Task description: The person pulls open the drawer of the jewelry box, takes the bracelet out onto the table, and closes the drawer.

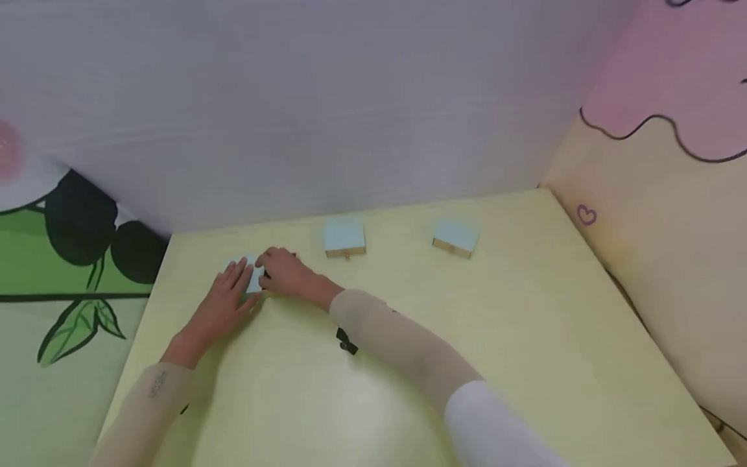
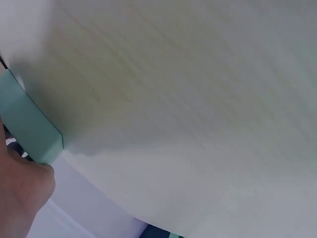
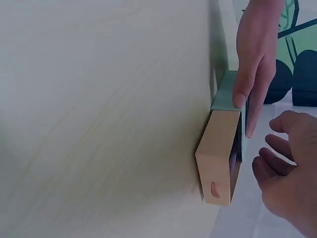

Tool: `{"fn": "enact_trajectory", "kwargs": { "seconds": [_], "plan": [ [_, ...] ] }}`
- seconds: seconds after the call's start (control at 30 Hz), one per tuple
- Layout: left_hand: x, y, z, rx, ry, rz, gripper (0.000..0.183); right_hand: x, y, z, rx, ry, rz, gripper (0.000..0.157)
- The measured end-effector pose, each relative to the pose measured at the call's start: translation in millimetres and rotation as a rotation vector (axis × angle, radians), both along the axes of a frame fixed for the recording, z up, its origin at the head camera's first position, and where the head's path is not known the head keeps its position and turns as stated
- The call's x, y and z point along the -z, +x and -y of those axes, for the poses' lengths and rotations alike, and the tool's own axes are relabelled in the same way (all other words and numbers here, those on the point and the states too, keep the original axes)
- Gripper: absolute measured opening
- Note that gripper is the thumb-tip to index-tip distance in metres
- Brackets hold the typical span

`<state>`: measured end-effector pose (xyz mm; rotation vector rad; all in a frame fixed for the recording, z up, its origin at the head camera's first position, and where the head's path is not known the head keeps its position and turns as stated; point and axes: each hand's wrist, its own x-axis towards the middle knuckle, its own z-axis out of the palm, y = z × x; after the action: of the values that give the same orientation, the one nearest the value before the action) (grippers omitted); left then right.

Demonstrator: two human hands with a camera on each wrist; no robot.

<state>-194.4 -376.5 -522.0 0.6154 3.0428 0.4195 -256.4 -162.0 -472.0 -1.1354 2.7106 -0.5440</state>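
Note:
A small drawer box (image 1: 254,280) with a pale blue-green sleeve lies at the table's far left. My left hand (image 1: 224,301) holds the sleeve, its thumb along the near side and its fingers over the top. In the right wrist view the tan drawer (image 3: 216,153) sticks partway out of the sleeve (image 3: 225,96), a small reddish pull tab (image 3: 214,189) on its front. Shadow hides what the drawer holds. My right hand (image 3: 294,168) hovers just beside the open drawer, fingers loosely curled around nothing. The left wrist view catches only the sleeve's edge (image 2: 32,119).
Two similar boxes, one at back centre (image 1: 344,237) and another farther right (image 1: 456,237), stand closed on the pale yellow table (image 1: 467,350). A grey-white wall (image 1: 350,130) rises behind, with painted panels at both sides.

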Motion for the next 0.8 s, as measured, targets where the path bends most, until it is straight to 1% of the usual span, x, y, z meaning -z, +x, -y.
{"fn": "enact_trajectory", "kwargs": {
  "seconds": [0.03,0.1,0.13,0.23,0.27,0.3,0.33,0.47,0.6,0.7,0.8],
  "plan": [
    [4.7,8.1,1.9,-0.003,-0.006,0.014,0.073,8.2,6.7,7.2,0.003,-0.001,0.026,0.041],
    [-1.3,-1.5,-4.7,0.000,-0.007,0.009,0.074,5.2,1.3,8.1,0.033,0.037,0.034,0.041],
    [-2.4,-4.0,-6.3,-0.001,-0.011,0.006,0.073,4.8,-0.4,8.9,0.042,0.066,0.032,0.042],
    [-1.5,-4.1,-5.1,-0.006,-0.029,0.028,0.073,11.7,-1.3,11.6,0.041,0.123,0.058,0.045],
    [0.4,-2.8,-3.9,-0.002,-0.030,0.037,0.073,15.3,-0.4,12.0,0.035,0.143,0.052,0.045],
    [2.6,-1.9,-2.9,0.004,-0.029,0.045,0.073,18.5,0.9,12.1,0.035,0.158,0.044,0.047],
    [2.4,0.3,-2.0,0.004,-0.023,0.044,0.073,19.3,2.6,12.2,0.029,0.172,0.023,0.048],
    [2.1,5.8,0.1,0.010,-0.013,0.054,0.074,22.8,8.8,13.5,-0.008,0.271,-0.098,0.045],
    [-1.9,4.6,0.1,0.013,-0.009,0.058,0.074,20.6,10.7,16.7,0.018,0.320,-0.143,0.035],
    [-5.1,1.4,-0.6,0.022,-0.007,0.045,0.073,13.5,9.1,17.9,0.064,0.328,-0.131,0.031],
    [-6.0,-2.1,-2.2,0.026,0.000,0.038,0.072,4.8,7.1,17.0,0.095,0.349,-0.103,0.032]
  ]
}}
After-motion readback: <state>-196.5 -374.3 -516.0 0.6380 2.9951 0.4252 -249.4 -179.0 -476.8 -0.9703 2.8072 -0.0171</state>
